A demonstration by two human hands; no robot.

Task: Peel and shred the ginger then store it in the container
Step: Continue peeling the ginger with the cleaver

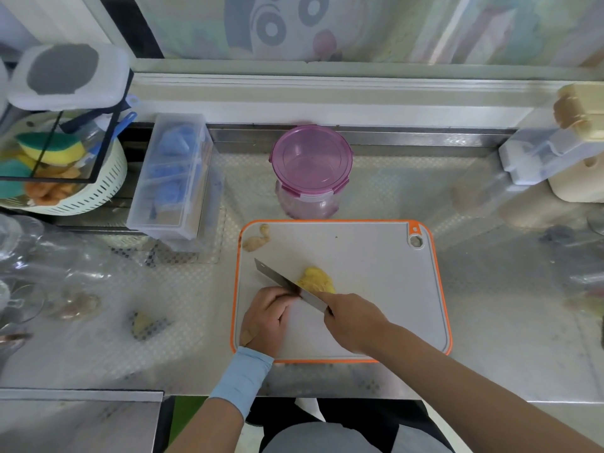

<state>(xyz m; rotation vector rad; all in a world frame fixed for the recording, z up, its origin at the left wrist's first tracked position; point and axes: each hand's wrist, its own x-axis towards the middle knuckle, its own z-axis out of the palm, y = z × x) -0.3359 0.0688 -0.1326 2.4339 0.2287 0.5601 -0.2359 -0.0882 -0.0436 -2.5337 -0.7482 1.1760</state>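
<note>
Near edge: pale blue wrist sleeve [242,384] on the left forearm. Just beyond, left hand [266,318] resting on the grey, orange-rimmed cutting board [376,273], fingers curled under, knuckles against the flat of the knife [277,277]; cannot tell whether anything sits pinched beneath them. Right hand [354,323] wrapped round the knife handle, blade angled away to the left, edge down toward the board. Touching the far side of the blade, mid-board: peeled yellow ginger [318,279]. At the board's far left corner: pale ginger scraps [256,240]. Off the board to the left, on the steel counter [490,322]: a yellowish chunk [143,323] on clear film. Directly behind the board: round storage container [310,165], purple lid clipped on, well apart from the ginger. Farther left: clear box of blue items [173,178] and a slotted white colander [98,191] holding sponges.
</note>
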